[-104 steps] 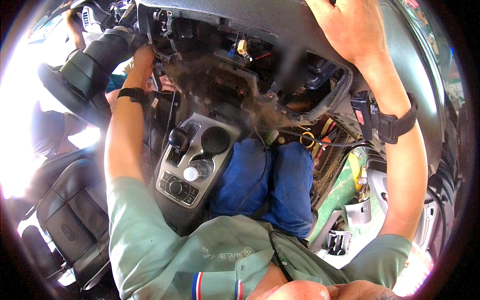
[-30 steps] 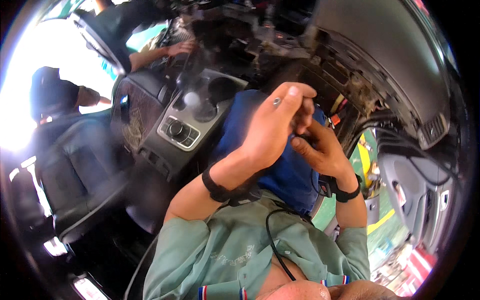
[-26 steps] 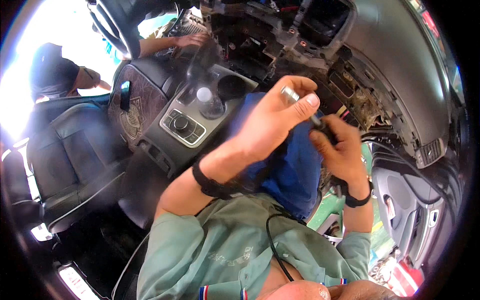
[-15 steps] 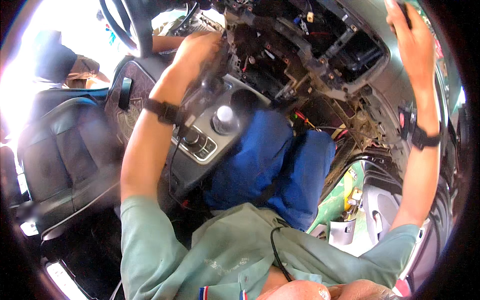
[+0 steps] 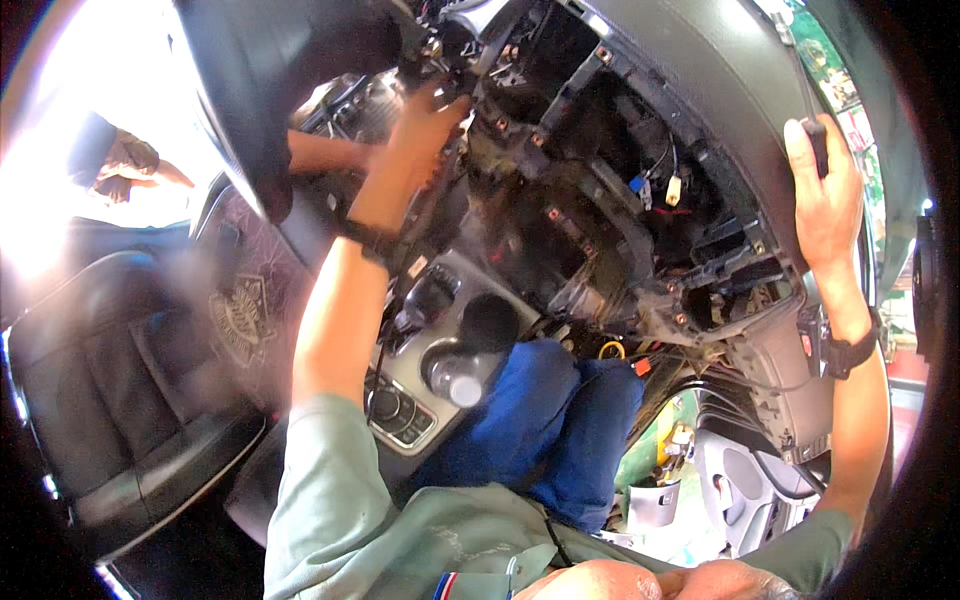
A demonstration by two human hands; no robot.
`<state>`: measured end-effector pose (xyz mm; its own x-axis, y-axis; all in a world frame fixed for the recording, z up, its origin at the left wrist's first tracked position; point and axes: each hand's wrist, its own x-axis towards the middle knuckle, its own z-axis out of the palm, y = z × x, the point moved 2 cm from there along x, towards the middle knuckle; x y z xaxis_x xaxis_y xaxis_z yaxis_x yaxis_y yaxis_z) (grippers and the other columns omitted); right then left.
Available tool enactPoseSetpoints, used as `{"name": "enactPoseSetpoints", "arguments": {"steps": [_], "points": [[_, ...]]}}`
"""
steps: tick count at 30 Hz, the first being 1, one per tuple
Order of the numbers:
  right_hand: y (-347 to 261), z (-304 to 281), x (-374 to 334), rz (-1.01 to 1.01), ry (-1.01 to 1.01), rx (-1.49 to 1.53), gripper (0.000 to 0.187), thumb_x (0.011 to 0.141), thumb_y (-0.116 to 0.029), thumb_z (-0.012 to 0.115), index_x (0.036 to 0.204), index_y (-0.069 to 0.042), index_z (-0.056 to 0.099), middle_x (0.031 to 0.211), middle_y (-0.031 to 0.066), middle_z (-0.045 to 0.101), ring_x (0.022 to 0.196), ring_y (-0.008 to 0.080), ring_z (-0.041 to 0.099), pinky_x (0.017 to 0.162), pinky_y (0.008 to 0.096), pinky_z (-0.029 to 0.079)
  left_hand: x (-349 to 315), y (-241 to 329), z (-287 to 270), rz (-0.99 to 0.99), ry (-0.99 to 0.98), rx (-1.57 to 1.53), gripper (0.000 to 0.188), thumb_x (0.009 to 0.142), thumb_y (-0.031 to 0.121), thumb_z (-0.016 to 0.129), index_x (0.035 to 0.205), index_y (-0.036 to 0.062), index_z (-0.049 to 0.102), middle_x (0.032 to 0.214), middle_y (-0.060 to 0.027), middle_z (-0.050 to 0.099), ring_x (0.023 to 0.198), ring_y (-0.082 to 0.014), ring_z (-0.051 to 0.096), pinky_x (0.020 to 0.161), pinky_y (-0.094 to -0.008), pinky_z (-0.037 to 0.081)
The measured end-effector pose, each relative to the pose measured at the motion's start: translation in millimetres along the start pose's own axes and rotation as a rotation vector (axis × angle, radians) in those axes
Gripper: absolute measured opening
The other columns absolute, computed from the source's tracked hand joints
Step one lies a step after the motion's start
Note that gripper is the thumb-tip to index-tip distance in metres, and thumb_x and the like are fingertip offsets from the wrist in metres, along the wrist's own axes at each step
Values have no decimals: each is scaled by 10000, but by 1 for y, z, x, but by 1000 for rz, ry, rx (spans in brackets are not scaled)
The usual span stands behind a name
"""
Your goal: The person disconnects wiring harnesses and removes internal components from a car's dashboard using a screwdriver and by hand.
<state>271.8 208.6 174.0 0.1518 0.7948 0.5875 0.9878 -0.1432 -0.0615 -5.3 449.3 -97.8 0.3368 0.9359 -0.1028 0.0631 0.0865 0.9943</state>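
My left hand (image 5: 425, 130) reaches into the stripped dashboard (image 5: 600, 170), beside the steering wheel. Its fingers are blurred and partly lost among dark parts, so whether they grip anything does not show. Another person's forearm (image 5: 325, 154) comes in from the left and passes behind my left hand. At the far right, by the windscreen side of the dashboard top (image 5: 700, 70), my right hand (image 5: 830, 215) is closed round a tool with a dark handle (image 5: 819, 150). A thin dark shaft runs up from it, like a screwdriver's.
Loose connectors (image 5: 673, 190) hang in the open dashboard. A clear bottle with a white cap (image 5: 463, 390) stands in the centre console (image 5: 405, 440). The steering wheel (image 5: 300, 40) and a black seat (image 5: 130, 390) lie to the left. An open door (image 5: 740, 490) shows at lower right.
The whole view has shifted, with more of the dashboard showing. My right hand appears lower in the picture, its tool now plainer to see. My left hand remains among the dashboard parts.
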Motion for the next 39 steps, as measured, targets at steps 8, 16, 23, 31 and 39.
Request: {"name": "enactPoseSetpoints", "arguments": {"steps": [8,16,23,31,39], "points": [[-6,0,4,35,-93,9,373,934,-260,598,1101,74,597,866,132,664,808,188,611,766,308,470,16,-41,-48,-431,-265,-507,457,956,434,427,1130,24,530,878,-188,605,713,-310,578,616,-448,476],[30,-4,-8,117,-128,36,290,983,-161,506,1138,76,570,1070,101,600,1005,173,537,925,288,394,-5,-42,-30,-44,113,-425,253,907,161,632,1116,152,489,657,-96,556,445,-130,478,343,-234,325],[52,-20,-14,51,-195,-147,379,978,-141,482,1276,90,518,1286,203,546,1193,287,505,1038,379,337,0,-54,-19,25,158,-551,307,822,63,677,1075,99,507,902,-46,649,720,-107,576,566,-226,412],[77,-23,-23,128,-162,-47,389,939,-25,499,1326,15,522,1182,178,618,999,258,599,881,343,455,8,-65,-9,-46,203,-600,244,788,-39,640,937,74,482,941,-41,607,831,-110,555,758,-245,440],[49,-25,-12,-206,-170,-438,353,934,-51,544,1282,-1,562,1023,86,644,779,161,564,712,278,458,8,-58,-24,-206,-163,-385,288,790,125,646,1040,-4,587,900,-35,619,818,-138,565,713,-269,448]]}}
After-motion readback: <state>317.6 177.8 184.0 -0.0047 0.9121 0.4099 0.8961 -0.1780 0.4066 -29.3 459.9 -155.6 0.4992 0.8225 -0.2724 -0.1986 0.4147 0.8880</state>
